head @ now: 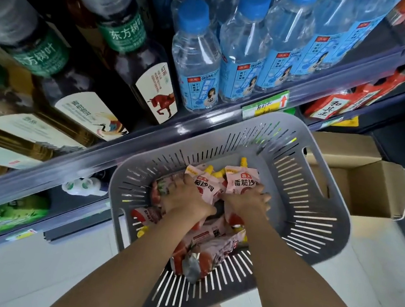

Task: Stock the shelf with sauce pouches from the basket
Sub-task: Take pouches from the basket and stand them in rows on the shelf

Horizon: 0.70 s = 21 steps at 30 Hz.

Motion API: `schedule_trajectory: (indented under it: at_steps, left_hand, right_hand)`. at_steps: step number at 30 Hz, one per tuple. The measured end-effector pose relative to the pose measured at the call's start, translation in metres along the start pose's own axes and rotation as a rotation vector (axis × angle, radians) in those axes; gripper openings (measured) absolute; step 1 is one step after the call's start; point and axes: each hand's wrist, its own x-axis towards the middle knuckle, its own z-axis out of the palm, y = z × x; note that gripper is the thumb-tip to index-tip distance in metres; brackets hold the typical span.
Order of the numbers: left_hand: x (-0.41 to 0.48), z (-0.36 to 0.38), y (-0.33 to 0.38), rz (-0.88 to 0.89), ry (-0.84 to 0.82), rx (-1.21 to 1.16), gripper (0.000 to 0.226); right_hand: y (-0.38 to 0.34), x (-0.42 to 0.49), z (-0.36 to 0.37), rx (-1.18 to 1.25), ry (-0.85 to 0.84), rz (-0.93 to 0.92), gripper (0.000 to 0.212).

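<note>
A grey slotted plastic basket (316, 221) sits on the floor below the shelf and holds several pink tomato-sauce pouches with yellow caps. Both my hands are down inside it. My left hand (186, 198) grips a pouch (204, 182) whose top and cap stick out past my fingers. My right hand (247, 202) grips another pouch (240, 179), upright with its yellow cap (244, 161) at the top. More pouches (208, 253) lie loose beneath my forearms.
The shelf rail (125, 142) runs diagonally just above the basket. Dark tea bottles (124, 38) and blue-capped water bottles (202, 57) fill the shelf. An open cardboard box (364, 181) stands right of the basket. Red cartons (346, 103) sit at the right.
</note>
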Motion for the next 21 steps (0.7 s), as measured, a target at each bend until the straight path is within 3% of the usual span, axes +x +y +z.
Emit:
schedule_trajectory:
  at_steps: [6,12,21]
  left_hand:
    - [-0.003,-0.009,0.000,0.010,-0.009,-0.013,0.113]
    - [-0.035,-0.028,-0.001,0.079,0.092,-0.021,0.115]
    - [-0.108,-0.067,-0.035,0.288,0.380,-0.147,0.108]
  right_hand:
    - [-0.003,-0.005,-0.008,0.018,0.035,-0.012,0.125]
    - [-0.006,-0.032,-0.031,0.094,0.102,-0.104,0.126]
    - [0.006,-0.124,-0.066,0.168,0.185,-0.169,0.118]
